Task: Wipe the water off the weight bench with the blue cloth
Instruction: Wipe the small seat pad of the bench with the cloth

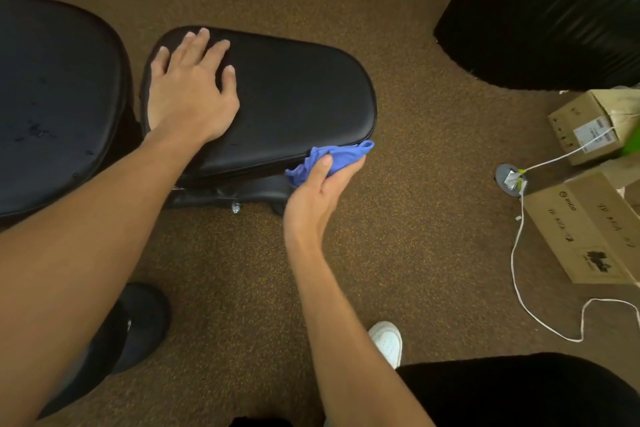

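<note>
Brown speckled carpet (398, 218) runs under the weight bench (242, 189). Nearest, the right hand (318, 191) has its fingers clamped on the bunched blue cloth (341, 154), which touches the near right edge of the seat pad (294, 97). Farther on, the left hand (190, 94) lies flat on that pad, fingers spread apart. Droplets (34, 130) show on the back pad (52, 80) to the left, so the cloth probably belongs there next, opened flatter and drawn in firm, overlapping strokes.
</note>
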A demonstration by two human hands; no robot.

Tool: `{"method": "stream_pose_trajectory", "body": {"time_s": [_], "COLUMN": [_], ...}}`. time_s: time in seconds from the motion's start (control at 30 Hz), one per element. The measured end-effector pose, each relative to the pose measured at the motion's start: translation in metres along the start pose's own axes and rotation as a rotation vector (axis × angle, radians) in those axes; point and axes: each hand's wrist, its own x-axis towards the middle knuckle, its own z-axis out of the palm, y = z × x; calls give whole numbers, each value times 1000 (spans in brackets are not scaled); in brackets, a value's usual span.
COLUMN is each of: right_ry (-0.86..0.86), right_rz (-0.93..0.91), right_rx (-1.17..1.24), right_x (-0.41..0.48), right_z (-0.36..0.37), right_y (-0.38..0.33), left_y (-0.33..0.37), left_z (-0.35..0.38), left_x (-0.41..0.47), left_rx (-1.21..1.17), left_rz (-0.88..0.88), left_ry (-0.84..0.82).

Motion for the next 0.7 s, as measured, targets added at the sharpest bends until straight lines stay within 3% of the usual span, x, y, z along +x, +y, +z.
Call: {"method": "stream_pose_trajectory", "body": {"time_s": [0.3,0.6,0.7], "right_ry": [110,-266,-298], "right_rz": [124,158,64], "right_rx": [39,-298,-378], "right_x": [70,161,169], "right_z": [-10,-30,-27], "right_y": [-24,-64,-67], "left_y": [3,3,4], "left_z": [0,4,4], "left_x": [5,7,7], "left_rx": [27,44,50], "left_rz": [-6,-6,-9], "left_ry": [18,30,33]}}
